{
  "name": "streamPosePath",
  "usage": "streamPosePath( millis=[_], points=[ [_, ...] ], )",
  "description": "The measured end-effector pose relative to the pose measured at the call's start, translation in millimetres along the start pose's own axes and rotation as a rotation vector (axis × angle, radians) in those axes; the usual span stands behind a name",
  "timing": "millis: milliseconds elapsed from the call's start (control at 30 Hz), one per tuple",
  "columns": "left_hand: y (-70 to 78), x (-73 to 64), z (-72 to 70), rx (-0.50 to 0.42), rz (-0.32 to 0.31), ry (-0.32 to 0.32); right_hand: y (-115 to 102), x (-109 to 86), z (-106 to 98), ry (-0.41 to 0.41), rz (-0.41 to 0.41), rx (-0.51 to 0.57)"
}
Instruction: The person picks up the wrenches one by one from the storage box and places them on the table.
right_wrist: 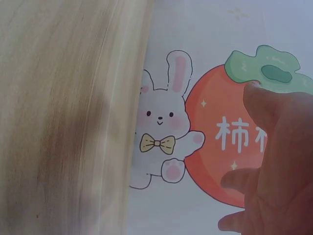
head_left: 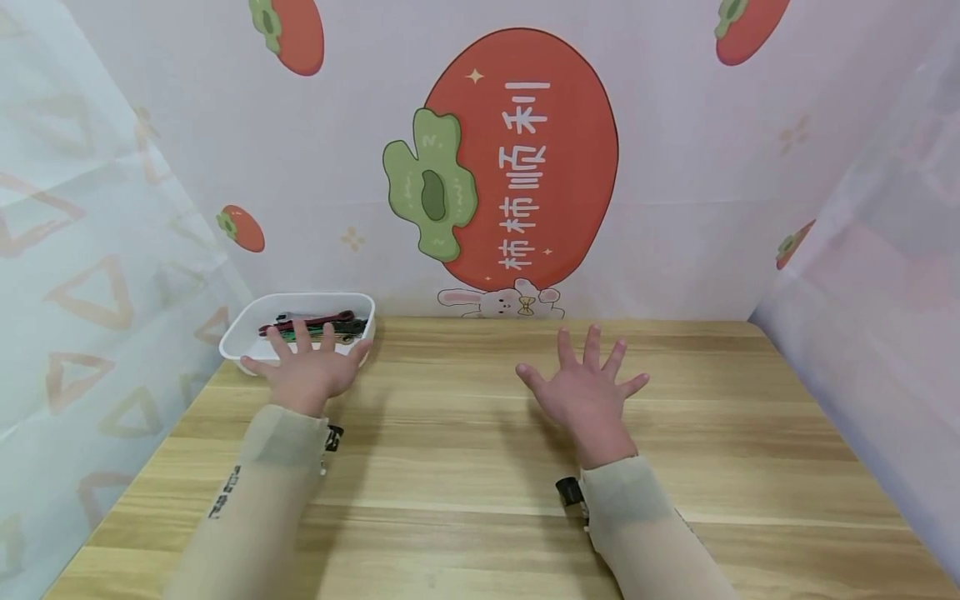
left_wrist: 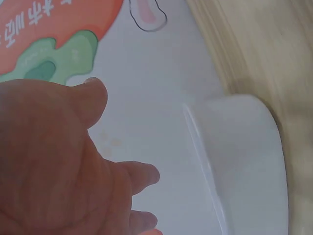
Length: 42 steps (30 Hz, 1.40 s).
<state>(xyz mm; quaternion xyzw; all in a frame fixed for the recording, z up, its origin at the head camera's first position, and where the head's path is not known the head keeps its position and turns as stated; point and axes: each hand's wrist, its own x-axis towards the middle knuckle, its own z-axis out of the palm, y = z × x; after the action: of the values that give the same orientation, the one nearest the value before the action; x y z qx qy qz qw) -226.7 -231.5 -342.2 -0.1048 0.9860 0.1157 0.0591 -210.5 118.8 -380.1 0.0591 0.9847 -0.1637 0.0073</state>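
My left hand [head_left: 311, 375] is held out with its fingers spread, overlapping the near side of a white plastic basin [head_left: 247, 333] in the head view. Inside the basin lie several thin cord-like items [head_left: 322, 325] in dark red, black, green and tan; their exact kind is too small to make out. In the left wrist view, the basin's white wall [left_wrist: 249, 171] stands to the right of the hand. Over the middle right of the table my right hand [head_left: 588, 396] has its fingers fanned wide, holding nothing.
A wood-grain table [head_left: 450, 467] spans the space below both hands. Behind it hangs a pale cloth backdrop [head_left: 675, 208] printed with a large red persimmon [head_left: 562, 167] and a rabbit [right_wrist: 161, 117]. More printed cloth [head_left: 97, 250] closes off the left and right sides.
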Motion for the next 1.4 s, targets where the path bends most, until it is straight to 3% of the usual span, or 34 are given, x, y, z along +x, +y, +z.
streamPosePath(
  millis=[233, 367, 567, 733, 933, 1033, 1167, 1300, 1400],
  points=[
    [-33.9, 11.3, -7.9, 0.006, 0.004, 0.061, -0.8, 0.8, 0.4, -0.001, -0.003, -0.011],
    [-52.0, 19.0, -16.7, -0.004, 0.001, 0.064, -1.2, 0.5, 0.2, -0.002, -0.005, -0.012],
    [-75.6, 29.0, -30.5, -0.062, 0.015, -0.006, -1.5, -0.8, 0.1, -0.007, -0.003, -0.016],
    [-93.9, 41.5, -32.6, -0.104, 0.018, -0.039, -1.8, -1.6, 0.6, -0.008, -0.006, -0.013],
    [-118.6, 61.1, -30.1, -0.166, 0.078, 0.049, -2.4, -2.6, 0.6, -0.005, -0.006, -0.021],
    [-130.1, 70.1, -27.6, -0.215, 0.109, 0.109, -2.4, -3.6, 0.0, -0.011, -0.003, -0.022],
    [-144.4, 75.4, -25.5, -0.312, 0.105, 0.151, -2.6, -4.2, 0.4, -0.018, -0.006, -0.013],
    [-159.7, 76.7, -24.6, -0.433, 0.089, 0.127, -2.4, -3.9, 1.0, -0.022, -0.01, -0.003],
    [-169.4, 80.1, -21.8, -0.573, 0.065, 0.094, -2.0, -3.8, 0.9, -0.024, -0.011, -0.001]
  ],
)
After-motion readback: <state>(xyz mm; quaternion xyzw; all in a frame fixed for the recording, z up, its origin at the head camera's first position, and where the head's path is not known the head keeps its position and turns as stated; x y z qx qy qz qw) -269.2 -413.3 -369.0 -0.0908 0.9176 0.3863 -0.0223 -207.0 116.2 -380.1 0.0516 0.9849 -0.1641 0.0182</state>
